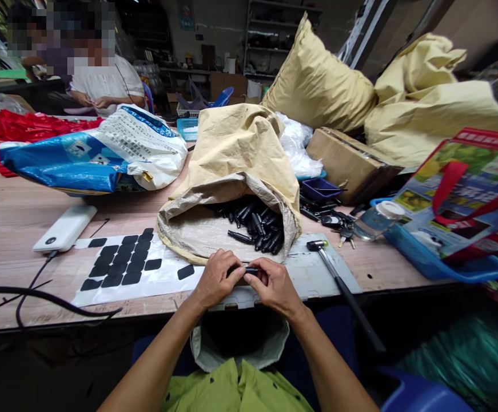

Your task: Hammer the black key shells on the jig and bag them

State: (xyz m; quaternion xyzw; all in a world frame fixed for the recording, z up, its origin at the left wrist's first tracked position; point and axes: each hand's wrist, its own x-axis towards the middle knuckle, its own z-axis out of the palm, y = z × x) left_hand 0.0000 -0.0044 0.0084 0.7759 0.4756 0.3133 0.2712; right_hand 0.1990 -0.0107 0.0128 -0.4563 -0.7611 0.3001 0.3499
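Both hands meet at the table's front edge, holding one small black tubular part (pixel 251 270) between them. My left hand (pixel 219 278) pinches its left end, and my right hand (pixel 275 284) grips its right end. Just beyond them lies a beige sack (pixel 240 143), its mouth facing me, with several similar black parts (pixel 259 224) inside. Left of my hands, a white sheet (pixel 146 286) carries rows of black rounded-square pieces (pixel 120 260). Below my hands, an open pale bag (pixel 240 357) hangs at my lap; its inside is dark.
A hammer (pixel 338 280) projects over the front edge at right. Behind it are keys (pixel 346 234), a jar (pixel 377 220) and a blue basket (pixel 450 269). On the left are a white power bank (pixel 65 229) with a cable and a blue-white sack (pixel 103 151). Other people sit behind.
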